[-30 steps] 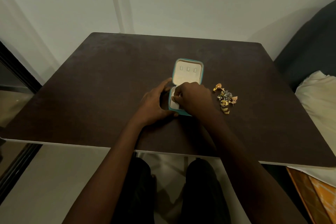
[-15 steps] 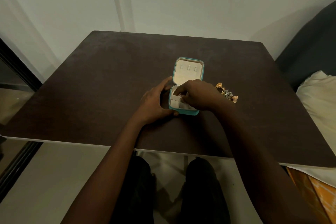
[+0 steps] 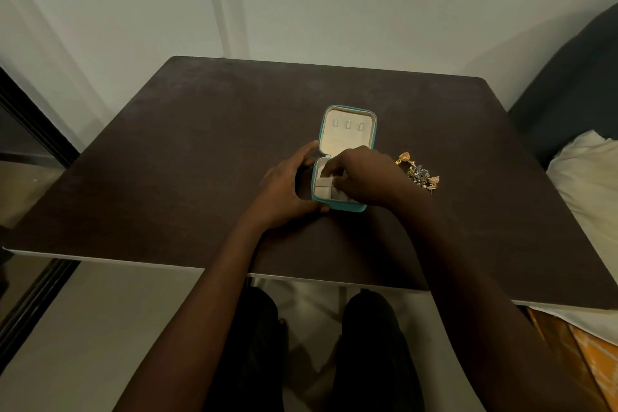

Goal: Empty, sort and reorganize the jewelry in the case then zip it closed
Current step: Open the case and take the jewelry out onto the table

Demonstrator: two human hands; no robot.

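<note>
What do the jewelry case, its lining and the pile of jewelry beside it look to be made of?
Jewelry case: teal shell, smooth, likely faux leather or fabric; too small to tell which. Lining: cream, matte, velvet-like, with no shine. Pile of jewelry: mostly gold-toned metal with bright glints, plus a silvery-grey cluster, perhaps stones. It lies on a dark, matte table.

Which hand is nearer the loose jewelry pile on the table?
Right. The right hand reaches into the case, its wrist just beside the jewelry pile. The left hand steadies the case's far side.
</note>
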